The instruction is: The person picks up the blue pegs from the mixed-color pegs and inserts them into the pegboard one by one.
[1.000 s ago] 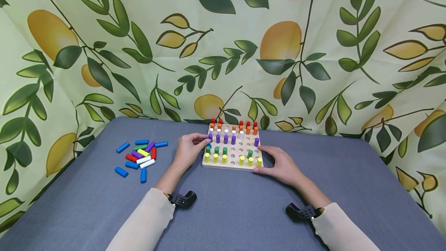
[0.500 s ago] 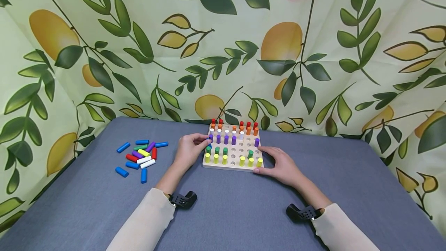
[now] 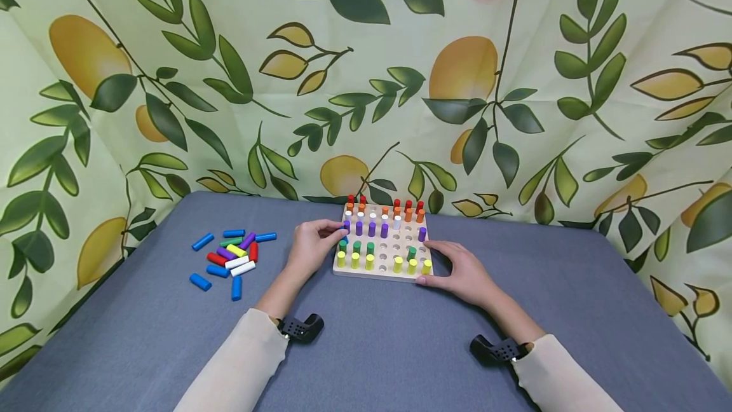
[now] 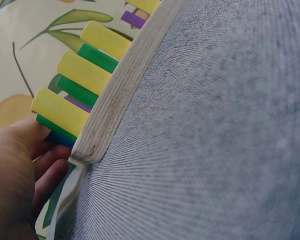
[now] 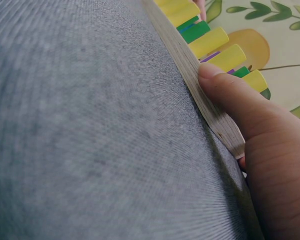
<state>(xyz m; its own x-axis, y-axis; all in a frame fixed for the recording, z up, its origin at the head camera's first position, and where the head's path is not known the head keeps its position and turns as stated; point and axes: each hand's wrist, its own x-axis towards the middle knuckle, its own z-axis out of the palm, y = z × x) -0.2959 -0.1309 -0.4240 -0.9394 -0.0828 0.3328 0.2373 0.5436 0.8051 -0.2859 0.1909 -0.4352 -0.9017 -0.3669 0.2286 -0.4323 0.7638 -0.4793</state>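
A wooden pegboard [image 3: 374,276] stands on the cloth with rows of coloured pegs upright in its holes. At its left edge my left hand [image 3: 311,247] pinches a blue peg [image 4: 60,139], which sits between the purple peg and the green peg [image 3: 342,246]; the fingers hide much of it. My right hand [image 3: 460,270] holds the board's front right corner. Its thumb [image 5: 222,82] presses on the front edge, and the other fingers lie along the right side, mostly hidden in the right wrist view.
Left of the board lies a loose pile of pegs: several blue pegs [image 3: 200,281], white pegs [image 3: 243,268], red, purple, one yellow and one green. Grey cloth [image 3: 377,348] covers the table. A leaf-patterned curtain [image 3: 372,49] hangs behind its far edge.
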